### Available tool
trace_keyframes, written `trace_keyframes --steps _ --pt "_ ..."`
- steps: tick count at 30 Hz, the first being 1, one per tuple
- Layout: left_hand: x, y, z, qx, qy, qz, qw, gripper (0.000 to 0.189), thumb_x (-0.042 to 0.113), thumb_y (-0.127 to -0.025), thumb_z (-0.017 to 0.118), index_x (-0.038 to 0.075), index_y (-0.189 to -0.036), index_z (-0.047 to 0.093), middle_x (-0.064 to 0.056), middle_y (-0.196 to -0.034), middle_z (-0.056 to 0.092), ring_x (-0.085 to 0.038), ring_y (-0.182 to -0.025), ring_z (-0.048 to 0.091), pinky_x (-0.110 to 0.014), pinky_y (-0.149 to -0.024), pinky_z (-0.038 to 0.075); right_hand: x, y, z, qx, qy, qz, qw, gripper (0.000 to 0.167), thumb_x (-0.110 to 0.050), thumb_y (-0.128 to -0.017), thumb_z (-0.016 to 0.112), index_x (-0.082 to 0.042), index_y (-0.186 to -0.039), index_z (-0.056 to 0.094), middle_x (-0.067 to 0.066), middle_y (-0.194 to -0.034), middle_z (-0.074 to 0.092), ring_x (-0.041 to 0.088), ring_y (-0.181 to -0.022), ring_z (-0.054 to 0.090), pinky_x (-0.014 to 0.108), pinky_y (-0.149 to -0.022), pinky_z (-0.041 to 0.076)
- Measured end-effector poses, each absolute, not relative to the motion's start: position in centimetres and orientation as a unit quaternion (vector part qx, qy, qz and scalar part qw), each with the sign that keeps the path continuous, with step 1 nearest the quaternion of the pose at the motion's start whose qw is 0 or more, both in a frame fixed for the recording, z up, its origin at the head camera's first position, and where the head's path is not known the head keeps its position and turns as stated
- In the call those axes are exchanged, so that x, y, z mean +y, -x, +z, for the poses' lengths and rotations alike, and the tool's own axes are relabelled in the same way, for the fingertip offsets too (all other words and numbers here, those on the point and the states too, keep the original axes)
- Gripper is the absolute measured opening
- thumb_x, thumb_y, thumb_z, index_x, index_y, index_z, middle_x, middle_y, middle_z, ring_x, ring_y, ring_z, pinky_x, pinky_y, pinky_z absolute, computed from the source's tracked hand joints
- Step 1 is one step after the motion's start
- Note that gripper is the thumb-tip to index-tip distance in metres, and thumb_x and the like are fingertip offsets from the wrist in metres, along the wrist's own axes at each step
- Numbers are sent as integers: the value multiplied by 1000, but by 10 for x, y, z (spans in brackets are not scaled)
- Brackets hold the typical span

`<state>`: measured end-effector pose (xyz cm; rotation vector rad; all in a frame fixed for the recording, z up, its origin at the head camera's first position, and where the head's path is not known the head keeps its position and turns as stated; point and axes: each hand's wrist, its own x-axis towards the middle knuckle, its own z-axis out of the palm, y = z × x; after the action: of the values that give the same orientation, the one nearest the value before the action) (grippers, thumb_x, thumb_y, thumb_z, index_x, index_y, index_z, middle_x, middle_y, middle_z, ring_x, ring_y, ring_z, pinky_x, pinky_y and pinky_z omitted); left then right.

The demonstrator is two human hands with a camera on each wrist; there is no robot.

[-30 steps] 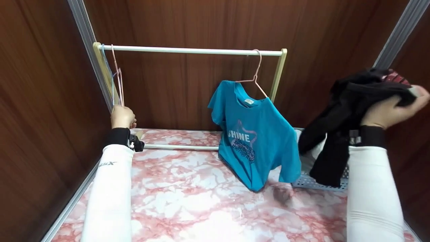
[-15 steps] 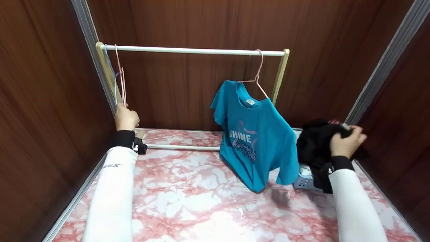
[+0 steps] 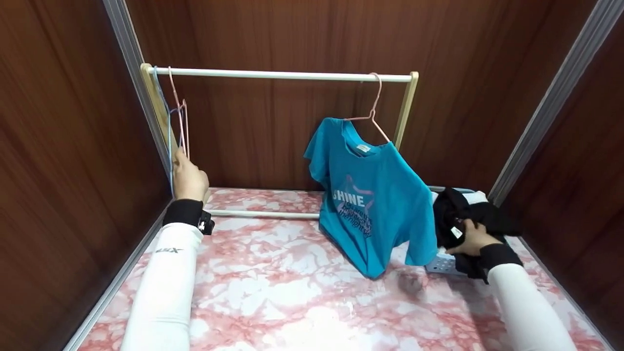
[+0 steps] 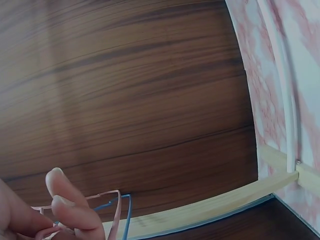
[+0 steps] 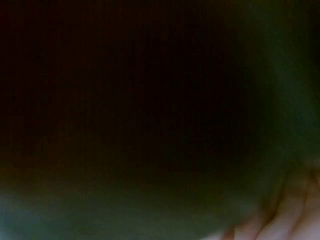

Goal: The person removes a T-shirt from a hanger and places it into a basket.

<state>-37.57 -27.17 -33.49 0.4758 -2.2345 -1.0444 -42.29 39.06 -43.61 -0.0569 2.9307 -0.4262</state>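
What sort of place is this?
Probably an enclosed spot for hanging clothes: wood-grain walls on three sides, a marble-patterned surface, and a clothes rack with a blue T-shirt hanging.

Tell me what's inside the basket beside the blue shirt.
Black clothing lies over the basket, and something white shows at the back. The clothing and the right hand cover the rest, so what's underneath can't be seen.

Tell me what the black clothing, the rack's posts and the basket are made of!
Black clothing: soft, matte cloth, since it bunches and droops; fibre unclear. Posts: probably smooth wood, pale yellow like bare timber. Basket: likely smooth plastic, pale and punched with holes.
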Motion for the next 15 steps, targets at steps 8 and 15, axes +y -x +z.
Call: trace_keyframes --steps 8,15 --pt "-267 380 -340 -845 -178 -389 320 64 -4 -96 43 -2 -157 24 -39 -144 47 -54 -138 44 -59 -116 36 371 420 -440 986 -7 -134 96 113 -37 -85 83 18 -147 6 56 -138 14 76 -124 35 73 -105 39" --pt "-264 378 -349 -831 -186 -386 356 55 1 -102 39 4 -156 30 -32 -138 54 -52 -128 54 -63 -105 43 374 421 -443 984 -25 -149 97 114 -40 -85 83 14 -148 5 54 -143 10 77 -128 28 78 -104 36"
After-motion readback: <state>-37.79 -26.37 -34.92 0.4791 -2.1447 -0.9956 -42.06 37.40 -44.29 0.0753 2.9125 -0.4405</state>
